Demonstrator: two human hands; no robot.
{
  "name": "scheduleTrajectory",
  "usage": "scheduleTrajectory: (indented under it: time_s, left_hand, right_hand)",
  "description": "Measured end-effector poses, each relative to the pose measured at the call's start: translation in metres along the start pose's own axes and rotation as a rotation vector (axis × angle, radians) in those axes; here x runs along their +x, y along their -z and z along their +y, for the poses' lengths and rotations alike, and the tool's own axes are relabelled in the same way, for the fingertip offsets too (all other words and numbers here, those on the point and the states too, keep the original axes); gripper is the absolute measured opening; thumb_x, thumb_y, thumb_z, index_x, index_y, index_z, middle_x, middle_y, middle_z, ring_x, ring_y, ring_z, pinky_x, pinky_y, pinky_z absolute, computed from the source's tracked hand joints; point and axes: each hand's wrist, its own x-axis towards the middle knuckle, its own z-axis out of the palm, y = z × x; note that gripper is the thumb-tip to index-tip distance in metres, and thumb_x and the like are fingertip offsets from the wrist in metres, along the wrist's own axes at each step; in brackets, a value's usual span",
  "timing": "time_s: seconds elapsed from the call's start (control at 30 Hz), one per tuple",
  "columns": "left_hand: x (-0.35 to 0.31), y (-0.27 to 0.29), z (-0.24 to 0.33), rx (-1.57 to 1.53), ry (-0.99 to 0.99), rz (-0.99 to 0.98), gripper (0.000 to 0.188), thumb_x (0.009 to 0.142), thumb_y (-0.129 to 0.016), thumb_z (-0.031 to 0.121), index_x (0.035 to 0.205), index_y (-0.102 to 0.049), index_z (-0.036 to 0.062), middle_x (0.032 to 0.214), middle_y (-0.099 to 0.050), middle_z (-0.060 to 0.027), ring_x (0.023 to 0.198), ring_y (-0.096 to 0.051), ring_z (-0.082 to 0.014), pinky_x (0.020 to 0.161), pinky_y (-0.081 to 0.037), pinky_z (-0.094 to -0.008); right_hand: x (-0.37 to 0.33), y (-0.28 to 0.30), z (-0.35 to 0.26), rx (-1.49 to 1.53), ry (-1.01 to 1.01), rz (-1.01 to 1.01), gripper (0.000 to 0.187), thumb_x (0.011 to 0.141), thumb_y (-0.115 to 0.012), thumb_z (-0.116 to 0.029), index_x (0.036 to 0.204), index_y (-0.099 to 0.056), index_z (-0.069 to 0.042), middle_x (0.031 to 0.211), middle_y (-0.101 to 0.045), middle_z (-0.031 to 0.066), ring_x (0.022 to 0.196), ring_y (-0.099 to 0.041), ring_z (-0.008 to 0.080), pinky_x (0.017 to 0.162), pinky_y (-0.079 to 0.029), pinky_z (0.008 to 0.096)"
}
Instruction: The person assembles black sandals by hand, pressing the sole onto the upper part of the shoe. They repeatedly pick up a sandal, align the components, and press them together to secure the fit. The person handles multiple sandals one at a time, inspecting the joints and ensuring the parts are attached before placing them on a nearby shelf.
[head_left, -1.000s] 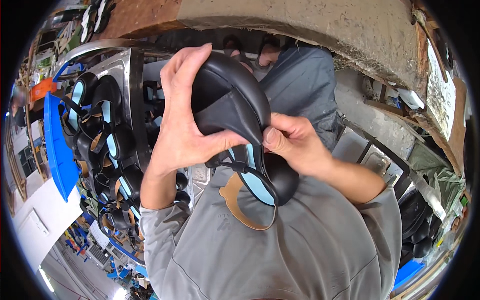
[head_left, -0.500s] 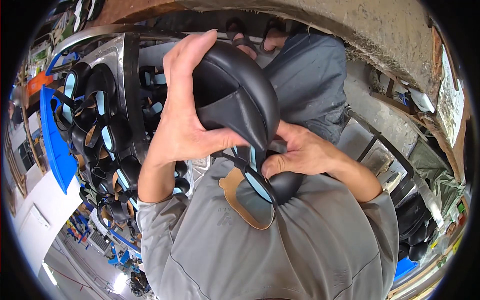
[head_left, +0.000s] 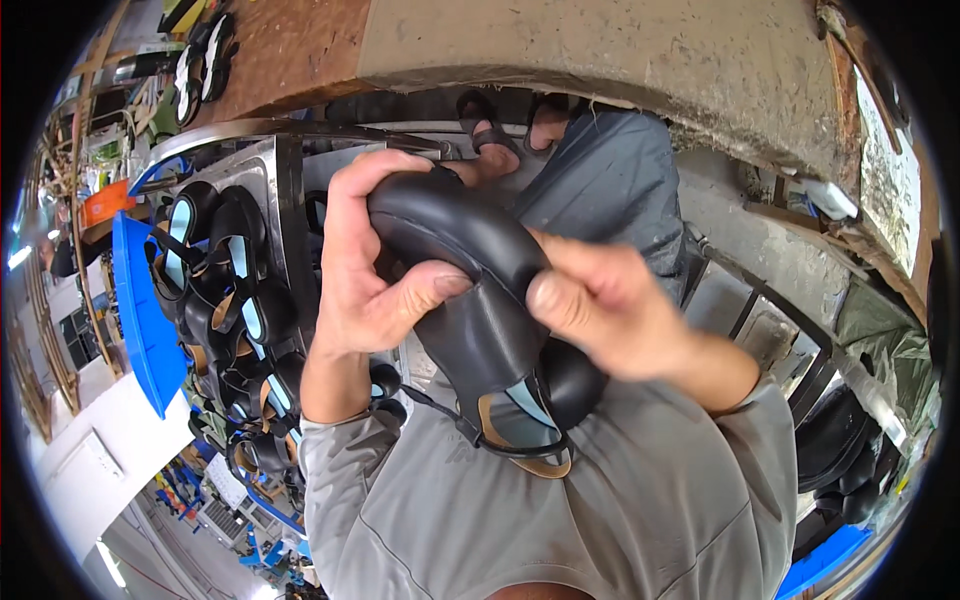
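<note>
A black leather shoe (head_left: 460, 225) with a smooth, rounded body is held in front of my chest. My left hand (head_left: 350, 290) wraps its far left side, the thumb pressed on the leather near a seam. On the right side, my right hand (head_left: 610, 305) grips with its thumb against the edge; it is slightly blurred, and its fingers are partly hidden behind the shoe. The end toward me shows a tan-edged opening (head_left: 545, 467) with a light blue strip (head_left: 530, 400). A thin black strap (head_left: 435, 402) hangs out to the left.
Many similar black shoes (head_left: 255, 310) fill a metal-framed rack at my left, beside a blue plastic panel (head_left: 145, 310). A worn bench (head_left: 600, 45) spans the far side, with black-and-white shoes (head_left: 200, 70) at its left. More black shoes (head_left: 835, 435) lie at the right.
The shoe has turned in my hands, and its rounded part has come lower. My right hand has moved from the near end up along the right side. The view has shifted, showing more bench.
</note>
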Motion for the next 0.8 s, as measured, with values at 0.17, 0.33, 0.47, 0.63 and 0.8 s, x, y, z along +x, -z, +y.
scheduleTrajectory:
  time_s: [0.17, 0.33, 0.47, 0.63, 0.8]
  left_hand:
    - [0.002, -0.004, -0.005, -0.018, -0.056, -0.006, 0.082, 0.065, -0.085, 0.034, 0.123, -0.039, -0.0017, 0.111, -0.050, -0.0128, 0.097, -0.054, -0.0193, 0.086, -0.043, -0.0313]
    - [0.006, -0.012, 0.022, 0.120, -0.040, -0.042, 0.073, 0.069, -0.083, 0.025, 0.123, -0.040, -0.0011, 0.109, -0.052, -0.0130, 0.098, -0.054, -0.0206, 0.087, -0.043, -0.0327]
    - [0.018, -0.020, 0.033, 0.265, 0.010, -0.132, 0.063, 0.076, -0.076, 0.019, 0.124, -0.040, 0.0001, 0.106, -0.054, -0.0126, 0.097, -0.055, -0.0239, 0.086, -0.044, -0.0345]
    - [0.037, -0.037, 0.039, -0.304, 0.165, -0.057, 0.079, 0.078, -0.074, 0.021, 0.139, -0.028, 0.0016, 0.128, -0.042, -0.0137, 0.109, -0.050, -0.0230, 0.091, -0.042, -0.0322]
    - [0.010, -0.067, -0.003, -0.992, 0.277, -0.119, 0.085, 0.085, -0.054, 0.057, 0.144, -0.024, 0.0034, 0.139, -0.039, -0.0128, 0.124, -0.045, -0.0204, 0.100, -0.040, -0.0337]
  right_hand:
    - [0.020, 0.022, -0.031, -0.193, -0.140, -0.203, 0.048, 0.099, -0.040, -0.044, 0.109, -0.060, -0.001, 0.071, -0.054, -0.0005, 0.069, -0.046, 0.0058, 0.060, -0.040, 0.0235]
    - [0.012, 0.013, -0.049, -0.493, 0.035, -0.083, 0.043, 0.099, -0.045, -0.033, 0.119, -0.056, 0.003, 0.077, -0.065, 0.0067, 0.076, -0.058, 0.0088, 0.065, -0.046, 0.0276]
    - [0.002, 0.017, -0.039, -0.538, 0.033, 0.038, 0.039, 0.098, -0.049, -0.030, 0.118, -0.056, 0.003, 0.090, -0.066, 0.0083, 0.085, -0.061, 0.0141, 0.076, -0.048, 0.0270]
    - [0.029, 0.038, -0.061, -0.418, 0.238, -0.080, 0.058, 0.082, -0.070, -0.024, 0.130, -0.049, 0.001, 0.122, -0.057, 0.0112, 0.109, -0.055, 0.0177, 0.094, -0.043, 0.0288]
    - [0.025, 0.057, -0.033, -0.152, 0.224, 0.087, 0.033, 0.090, -0.062, -0.009, 0.122, -0.054, -0.004, 0.111, -0.062, 0.0049, 0.101, -0.058, 0.0123, 0.089, -0.046, 0.0266]
